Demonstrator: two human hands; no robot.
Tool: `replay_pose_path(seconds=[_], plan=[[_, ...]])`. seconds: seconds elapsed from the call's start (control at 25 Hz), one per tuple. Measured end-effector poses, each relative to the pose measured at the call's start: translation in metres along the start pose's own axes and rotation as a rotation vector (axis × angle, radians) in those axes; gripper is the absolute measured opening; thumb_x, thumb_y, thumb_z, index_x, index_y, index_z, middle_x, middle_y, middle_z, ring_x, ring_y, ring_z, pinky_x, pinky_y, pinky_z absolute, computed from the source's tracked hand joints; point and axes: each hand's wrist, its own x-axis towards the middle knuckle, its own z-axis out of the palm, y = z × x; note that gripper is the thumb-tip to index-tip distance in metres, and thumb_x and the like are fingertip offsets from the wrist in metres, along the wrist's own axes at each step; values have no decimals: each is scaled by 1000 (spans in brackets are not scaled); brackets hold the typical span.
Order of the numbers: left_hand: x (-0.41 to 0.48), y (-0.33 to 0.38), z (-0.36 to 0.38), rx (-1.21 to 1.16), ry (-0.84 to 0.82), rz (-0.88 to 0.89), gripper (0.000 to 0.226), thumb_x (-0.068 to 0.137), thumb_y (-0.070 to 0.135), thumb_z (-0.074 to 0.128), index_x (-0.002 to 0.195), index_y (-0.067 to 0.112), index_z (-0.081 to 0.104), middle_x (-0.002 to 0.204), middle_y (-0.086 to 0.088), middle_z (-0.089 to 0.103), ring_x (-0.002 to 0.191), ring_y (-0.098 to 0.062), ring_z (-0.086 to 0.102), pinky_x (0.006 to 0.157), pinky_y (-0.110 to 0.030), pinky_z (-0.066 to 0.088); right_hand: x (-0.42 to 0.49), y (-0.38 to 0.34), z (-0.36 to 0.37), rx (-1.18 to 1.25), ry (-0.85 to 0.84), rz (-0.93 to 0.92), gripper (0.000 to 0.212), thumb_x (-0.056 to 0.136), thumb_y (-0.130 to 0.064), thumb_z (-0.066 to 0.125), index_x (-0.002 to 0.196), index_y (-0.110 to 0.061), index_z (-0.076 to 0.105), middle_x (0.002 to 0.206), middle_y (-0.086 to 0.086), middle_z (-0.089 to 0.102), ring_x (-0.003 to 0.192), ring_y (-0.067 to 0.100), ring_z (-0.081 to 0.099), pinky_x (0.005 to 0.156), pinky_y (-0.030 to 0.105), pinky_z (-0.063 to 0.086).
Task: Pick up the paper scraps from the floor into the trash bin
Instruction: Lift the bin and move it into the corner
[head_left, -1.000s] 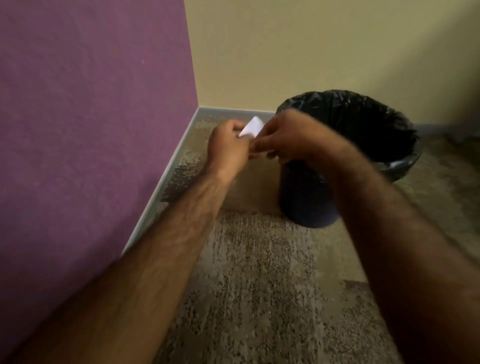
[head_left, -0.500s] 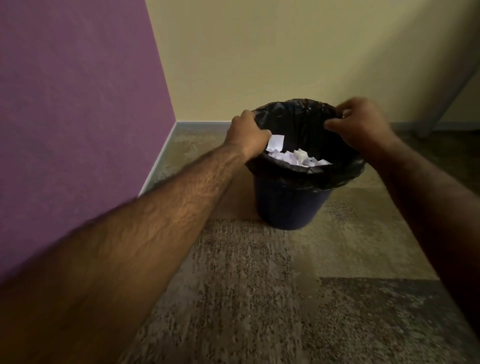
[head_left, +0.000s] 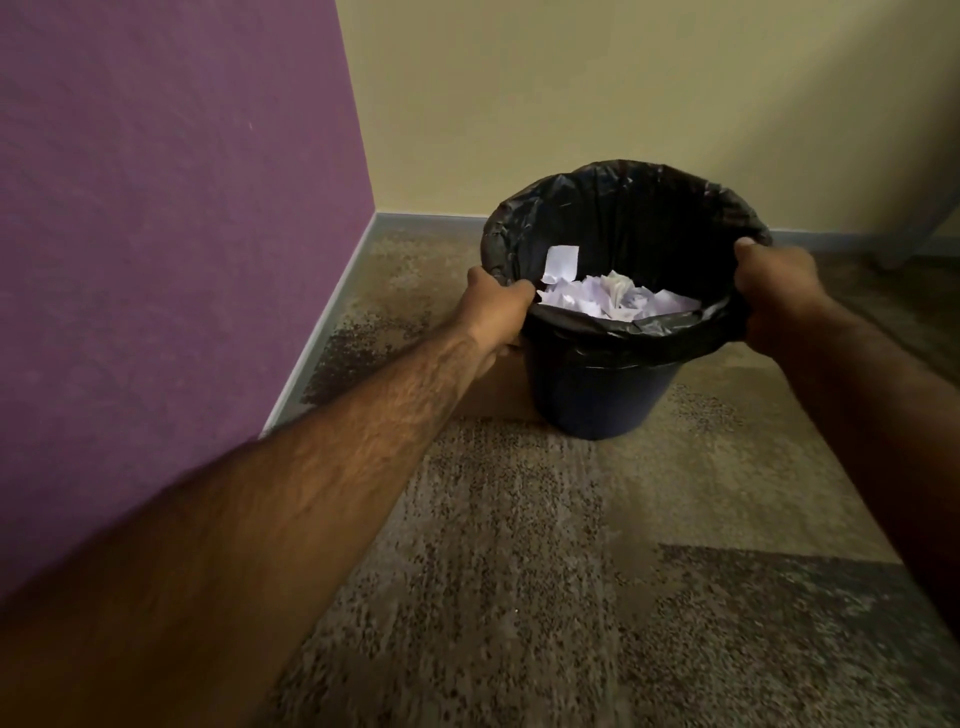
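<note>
A dark round trash bin (head_left: 602, 395) lined with a black plastic bag (head_left: 628, 332) stands on the carpet near the room's corner. Several white paper scraps (head_left: 613, 301) lie inside it, and one flat scrap (head_left: 562, 262) leans against the bag's left inner wall. My left hand (head_left: 493, 306) grips the bin's rim on the left side. My right hand (head_left: 774, 296) grips the rim on the right side, thumb over the bag's edge. No scrap shows on the floor in this view.
A purple wall (head_left: 171, 234) runs along the left, and a pale yellow wall (head_left: 623, 93) closes the back. Grey baseboard (head_left: 322, 343) lines both. The floor is speckled brown carpet (head_left: 545, 571). A dark upright edge (head_left: 930, 218) stands at the far right.
A second ago both hands held a white scrap together over the bin. The scrap has gone in, and the hands have spread apart and taken hold of the bin's rim, sliding nearer along it.
</note>
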Motion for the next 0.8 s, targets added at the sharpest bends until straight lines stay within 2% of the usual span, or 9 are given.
replay_pose_path(seconds=[0.16,0.24,0.32,0.4,0.52,0.56,0.64,0.72,0.8], plan=[[2,-25,-7,-94,75,23,35,95,23,48,128,19,39,119,-4,57,103,-25,63,73,-47,63,5,1,17,-121,61,-129,51,98,-40,42,134,-6,56,129,12,62,115,30,61,100,44,51],[-2,-29,-10,-170,84,44,35,95,22,49,129,19,40,118,-4,59,103,-25,64,61,-43,63,5,1,21,-142,80,-159,52,100,-41,39,134,-5,55,131,14,61,118,30,59,102,44,49],[-4,-26,-10,-243,80,58,39,94,21,53,132,20,43,121,-5,61,100,-26,66,49,-31,58,4,-3,24,-164,115,-184,52,101,-40,37,133,-2,56,133,17,60,122,32,58,104,43,47],[-17,-28,-14,-298,93,-1,42,92,18,57,132,20,46,124,-7,63,97,-25,69,49,-30,57,-6,-7,26,-282,101,-210,53,102,-39,35,132,-1,57,133,18,60,125,34,55,105,40,45],[-68,-30,-21,-409,110,-98,51,89,4,62,135,19,46,130,-7,61,107,-28,67,60,-44,63,-39,-22,15,-400,-44,-159,44,99,-35,42,128,-6,58,123,10,64,114,27,60,99,40,50],[-86,-26,-25,-409,144,-120,55,88,0,61,137,19,45,131,-8,60,110,-29,66,63,-45,63,-44,-24,8,-426,-84,-109,45,93,-36,50,125,-6,61,116,9,66,108,27,63,95,42,53],[-118,-8,-39,-318,227,-148,59,88,-2,61,141,17,43,132,-8,59,111,-28,65,63,-38,64,-57,-27,-9,-411,-167,7,56,74,-39,59,116,-4,67,107,13,71,96,32,69,87,50,58],[-144,20,-57,-253,237,-178,60,88,-1,63,142,18,43,132,-7,59,112,-27,65,64,-37,64,-81,-38,-26,-335,-212,78,43,79,-31,60,113,-4,68,102,15,72,91,33,71,81,53,60],[-165,54,-74,-228,199,-199,59,88,-2,63,140,18,44,132,-8,60,111,-29,67,68,-43,64,-107,-64,-46,-258,-270,139,24,93,-23,56,110,-12,68,96,11,72,84,29,71,73,48,61]])
